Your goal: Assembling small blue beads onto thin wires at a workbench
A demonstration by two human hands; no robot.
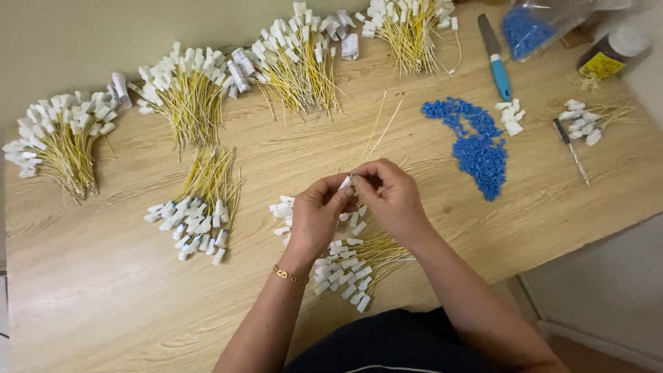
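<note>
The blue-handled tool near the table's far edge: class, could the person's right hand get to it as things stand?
Probably yes. The blue-handled tool lies in the open, with only the flat pile of blue beads between. But the right hand is pinching a white connector.

A clear plastic bag (545, 24) of blue bits is seen at the far right corner of the table (103, 276), partly cut off by the frame's top edge; just right of it a small dark bottle (611, 52) is laid on its side, white-capped, and a yellow label (599, 65) (its print too small to be told) is borne on it; no signs or screens are shown.
</note>
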